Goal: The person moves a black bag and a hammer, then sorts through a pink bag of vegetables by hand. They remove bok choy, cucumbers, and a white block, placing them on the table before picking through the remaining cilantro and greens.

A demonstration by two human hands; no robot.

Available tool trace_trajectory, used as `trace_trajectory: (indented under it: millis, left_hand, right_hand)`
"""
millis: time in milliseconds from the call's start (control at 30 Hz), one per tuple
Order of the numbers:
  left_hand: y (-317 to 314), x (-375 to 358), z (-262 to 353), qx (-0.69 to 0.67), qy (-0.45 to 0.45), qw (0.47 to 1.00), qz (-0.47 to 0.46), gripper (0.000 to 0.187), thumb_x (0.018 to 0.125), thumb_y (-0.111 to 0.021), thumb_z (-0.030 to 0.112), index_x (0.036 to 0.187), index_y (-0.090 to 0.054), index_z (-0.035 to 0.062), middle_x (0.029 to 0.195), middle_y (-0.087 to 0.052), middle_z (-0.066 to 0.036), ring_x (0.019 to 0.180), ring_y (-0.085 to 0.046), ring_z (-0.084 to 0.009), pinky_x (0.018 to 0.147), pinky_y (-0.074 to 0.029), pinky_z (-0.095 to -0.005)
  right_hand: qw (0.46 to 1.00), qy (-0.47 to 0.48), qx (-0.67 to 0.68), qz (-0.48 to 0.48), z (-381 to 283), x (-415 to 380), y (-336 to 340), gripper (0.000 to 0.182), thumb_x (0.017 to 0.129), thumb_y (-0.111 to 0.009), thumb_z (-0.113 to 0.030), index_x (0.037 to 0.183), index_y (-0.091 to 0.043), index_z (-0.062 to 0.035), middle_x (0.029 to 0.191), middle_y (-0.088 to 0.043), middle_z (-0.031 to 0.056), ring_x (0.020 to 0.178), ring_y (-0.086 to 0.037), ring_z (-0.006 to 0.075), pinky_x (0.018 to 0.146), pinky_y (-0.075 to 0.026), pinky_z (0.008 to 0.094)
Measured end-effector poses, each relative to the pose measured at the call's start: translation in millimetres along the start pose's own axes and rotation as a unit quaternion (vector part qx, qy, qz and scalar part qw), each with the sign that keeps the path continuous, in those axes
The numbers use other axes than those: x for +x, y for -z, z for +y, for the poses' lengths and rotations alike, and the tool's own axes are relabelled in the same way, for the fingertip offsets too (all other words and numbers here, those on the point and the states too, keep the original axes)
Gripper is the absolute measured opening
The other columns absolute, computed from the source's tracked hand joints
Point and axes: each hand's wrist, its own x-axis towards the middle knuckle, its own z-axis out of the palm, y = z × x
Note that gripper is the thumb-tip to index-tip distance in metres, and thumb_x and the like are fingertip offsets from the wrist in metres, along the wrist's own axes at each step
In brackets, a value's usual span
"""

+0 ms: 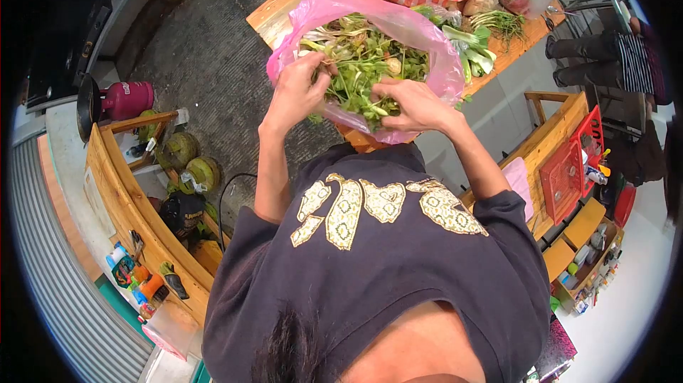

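The leafy greens [363,63] sit heaped in a pink plastic bag [427,34] at the near edge of the wooden table [284,16], straight ahead of both hands. The left hand [299,91] pinches a few stems at the heap's left side. The right hand [413,102] lies curled over the near right, fingers closed on leaves, both equally close.

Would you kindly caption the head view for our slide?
Both hands, left hand and right hand, sort leafy greens inside a pink plastic bag on a wooden table.

We see bright, even light, strong fisheye bending with black corners, glare whitening the right side, and soft edges.
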Motion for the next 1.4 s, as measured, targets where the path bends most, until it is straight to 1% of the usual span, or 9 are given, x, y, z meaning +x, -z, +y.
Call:
trace_trajectory:
  millis: [367, 467, 633, 733, 833, 1033, 1133, 1233, 1400]
  left_hand:
    - [-18.3, -9.5, -8.6, 0.033, -0.024, 0.991, -0.129, 0.049, 0.068, -0.061, -0.001, 0.114, -0.058, 0.0146, 0.137, -0.046, -0.007, 0.120, -0.049, -0.0309, 0.100, -0.044, -0.0369]
    - [-39.0, -4.0, -5.9, 0.046, -0.022, 0.990, -0.134, 0.054, 0.069, -0.061, -0.002, 0.120, -0.051, 0.0150, 0.139, -0.044, -0.007, 0.116, -0.052, -0.0326, 0.096, -0.045, -0.0392]
    - [-68.8, 4.3, -16.2, 0.139, 0.041, 0.972, -0.186, 0.048, 0.074, -0.061, 0.011, 0.121, -0.052, 0.0113, 0.102, -0.064, -0.021, 0.098, -0.061, -0.0358, 0.083, -0.048, -0.0446]
    - [-62.2, -4.0, -18.8, 0.215, 0.047, 0.918, -0.330, 0.038, 0.074, -0.058, 0.010, 0.111, -0.061, 0.0081, 0.097, -0.064, -0.022, 0.095, -0.062, -0.0360, 0.083, -0.048, -0.0455]
    - [-57.7, -19.4, -15.4, 0.259, 0.054, 0.903, -0.338, 0.029, 0.072, -0.056, 0.008, 0.099, -0.067, 0.0066, 0.093, -0.065, -0.020, 0.092, -0.062, -0.0367, 0.082, -0.048, -0.0462]
    - [-55.5, -40.7, -27.8, 0.172, 0.008, 0.965, -0.197, 0.021, 0.071, -0.055, 0.005, 0.089, -0.065, 0.0014, 0.088, -0.063, -0.018, 0.088, -0.062, -0.0364, 0.080, -0.049, -0.0462]
    - [-58.8, -45.3, -35.0, 0.188, -0.023, 0.969, -0.157, 0.012, 0.068, -0.053, 0.002, 0.077, -0.061, -0.0025, 0.081, -0.061, -0.019, 0.081, -0.063, -0.0372, 0.073, -0.051, -0.0450]
    - [-61.9, -47.4, -35.5, 0.218, -0.020, 0.962, -0.164, 0.009, 0.068, -0.054, 0.002, 0.074, -0.058, -0.0036, 0.079, -0.061, -0.020, 0.079, -0.063, -0.0375, 0.071, -0.051, -0.0451]
    - [-67.8, -51.3, -39.4, 0.210, -0.028, 0.967, -0.141, 0.008, 0.068, -0.055, 0.002, 0.072, -0.059, -0.0033, 0.078, -0.060, -0.020, 0.076, -0.063, -0.0374, 0.069, -0.051, -0.0456]
  right_hand:
    - [0.991, 0.042, 0.127, 0.004, -8.8, -43.7, 7.0, 0.027, 0.071, -0.062, -0.012, 0.097, -0.059, -0.0048, 0.088, -0.062, 0.0102, 0.077, -0.062, 0.0321, 0.065, -0.048, 0.0391]
    - [0.986, -0.011, 0.166, -0.001, -16.7, -42.8, 7.7, 0.024, 0.072, -0.059, -0.009, 0.095, -0.058, -0.0013, 0.090, -0.061, 0.0109, 0.080, -0.060, 0.0271, 0.070, -0.048, 0.0346]
    - [0.992, -0.086, 0.091, -0.008, -22.9, -36.5, 11.6, 0.024, 0.078, -0.059, -0.013, 0.099, -0.059, -0.0030, 0.066, -0.054, 0.0138, 0.056, -0.053, 0.0261, 0.055, -0.041, 0.0362]
    - [0.994, -0.089, 0.059, 0.011, -24.6, -37.8, 11.4, 0.026, 0.079, -0.060, -0.016, 0.102, -0.059, -0.0046, 0.058, -0.049, 0.0143, 0.052, -0.049, 0.0270, 0.054, -0.039, 0.0381]
    - [0.993, -0.102, 0.063, 0.019, -21.7, -41.2, 6.6, 0.028, 0.079, -0.060, -0.017, 0.104, -0.059, -0.0052, 0.059, -0.048, 0.0143, 0.054, -0.050, 0.0269, 0.055, -0.039, 0.0381]
    - [0.979, -0.037, 0.117, 0.162, -7.9, -25.0, 11.3, 0.034, 0.072, -0.052, -0.008, 0.106, -0.058, -0.0043, 0.103, -0.058, 0.0092, 0.074, -0.056, 0.0168, 0.064, -0.045, 0.0289]
    - [0.967, -0.081, 0.042, 0.240, 21.9, 1.6, 12.1, 0.030, 0.074, -0.054, -0.009, 0.102, -0.061, -0.0053, 0.096, -0.061, 0.0098, 0.076, -0.061, 0.0213, 0.064, -0.048, 0.0327]
    - [0.979, -0.142, -0.106, 0.104, 33.1, 27.6, -9.8, 0.020, 0.073, -0.057, -0.010, 0.090, -0.065, -0.0061, 0.094, -0.062, 0.0148, 0.086, -0.064, 0.0327, 0.071, -0.052, 0.0434]
    - [0.952, -0.071, -0.292, 0.058, 66.8, 48.7, -62.0, 0.008, 0.072, -0.059, -0.007, 0.077, -0.061, -0.0018, 0.088, -0.058, 0.0194, 0.074, -0.065, 0.0323, 0.057, -0.051, 0.0430]
